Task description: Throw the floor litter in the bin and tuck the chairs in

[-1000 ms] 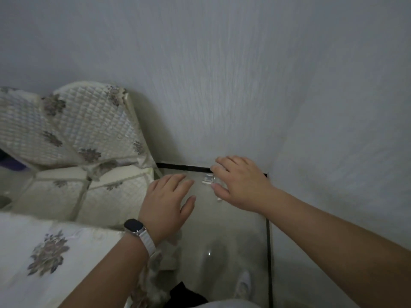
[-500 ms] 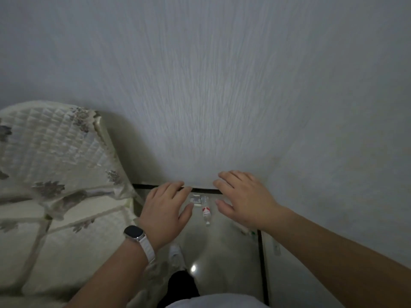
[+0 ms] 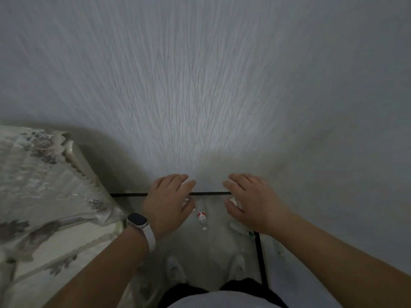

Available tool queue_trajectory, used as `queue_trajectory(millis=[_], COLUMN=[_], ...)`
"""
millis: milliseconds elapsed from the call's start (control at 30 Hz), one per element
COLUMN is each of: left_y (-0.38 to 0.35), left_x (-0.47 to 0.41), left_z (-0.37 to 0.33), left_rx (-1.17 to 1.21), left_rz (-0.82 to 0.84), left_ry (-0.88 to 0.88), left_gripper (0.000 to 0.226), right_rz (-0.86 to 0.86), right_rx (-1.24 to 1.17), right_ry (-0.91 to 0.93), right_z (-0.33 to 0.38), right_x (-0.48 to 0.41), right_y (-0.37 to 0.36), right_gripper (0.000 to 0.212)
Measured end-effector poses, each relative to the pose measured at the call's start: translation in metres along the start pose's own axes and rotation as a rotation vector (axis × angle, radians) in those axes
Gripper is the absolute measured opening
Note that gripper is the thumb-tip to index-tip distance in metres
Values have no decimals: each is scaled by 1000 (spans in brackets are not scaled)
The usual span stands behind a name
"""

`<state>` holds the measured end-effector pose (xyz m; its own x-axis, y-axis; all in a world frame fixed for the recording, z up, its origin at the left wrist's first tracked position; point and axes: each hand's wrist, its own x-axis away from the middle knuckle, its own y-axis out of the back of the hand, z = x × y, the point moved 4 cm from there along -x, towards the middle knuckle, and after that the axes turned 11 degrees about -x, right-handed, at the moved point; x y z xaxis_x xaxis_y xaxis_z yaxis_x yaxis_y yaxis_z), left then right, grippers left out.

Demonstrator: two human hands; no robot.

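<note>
Hands, left (image 3: 166,203) and right (image 3: 255,203), half-hide blurred litter (image 3: 201,215).

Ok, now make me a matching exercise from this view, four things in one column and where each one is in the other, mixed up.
Things:
1. red-label bottle
2. smartwatch
3. quilted floral cover
4. black strip

Places:
A. on the wrist of the left hand
B. lying on the floor, seen between the left hand and the right hand
C. along the foot of the wall
D. at the left edge of the view

Pairs: 1-B, 2-A, 3-D, 4-C
</note>
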<state>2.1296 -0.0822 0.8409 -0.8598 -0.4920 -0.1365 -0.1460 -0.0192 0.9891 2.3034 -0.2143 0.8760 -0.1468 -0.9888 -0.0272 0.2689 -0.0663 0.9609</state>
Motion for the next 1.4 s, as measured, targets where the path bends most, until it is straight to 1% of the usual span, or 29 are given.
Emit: queue_trajectory(millis=[167, 300, 367, 467, 633, 700, 867, 967, 1033, 1133, 1233, 1267, 1300, 1400], left_y=[-44, -99, -137, -205, -334, -374, -509, -585, -632, -696, -752, -767, -781, -817], left_x=[-17, -24, -27, -25, -7, -3, 8, 17, 22, 30, 36, 39, 40, 41], left_z=[7, 3, 2, 4, 7, 13, 19, 21, 24, 27, 32, 35, 38, 52], left_rx=[41, 59, 84, 126, 215, 229, 237, 299, 373, 496, 680, 709, 693, 568], left_rz=[114, 153, 182, 223, 288, 286, 297, 323, 341, 365, 397, 405, 415, 397], left_ry=[78, 159, 191, 255, 367, 393, 416, 473, 582, 817, 1032, 1055, 1034, 922], left_gripper=[46, 44, 45, 47, 47, 45, 45, 47, 46, 37, 36, 36, 37, 43], right_rz=[48, 88, 124, 125, 157, 156, 183, 178, 183, 216, 206, 203, 192, 159], right_rx=[-53, -117, -145, -177, -269, -318, -403, -427, -453, -503, -563, -603, -643, -734], right_ry=[41, 113, 131, 130, 62, 17, -78, -161, -214, -324, -472, -528, -581, -687], right_z=[-30, -59, -78, -105, -142, -151, -198, -230, -247, -268, -284, -289, -292, -297], right_x=[-28, -46, -50, -58, -60, -61, -53, -44, -37, -33, -39, -42, -45, -54], right_y=[-41, -95, -131, -192, -305, -339, -462, -529, -571, -632, -686, -703, -720, -765], right_gripper=[46, 41, 42, 44, 46, 46, 48, 48, 45, 47, 48, 49, 50, 55])
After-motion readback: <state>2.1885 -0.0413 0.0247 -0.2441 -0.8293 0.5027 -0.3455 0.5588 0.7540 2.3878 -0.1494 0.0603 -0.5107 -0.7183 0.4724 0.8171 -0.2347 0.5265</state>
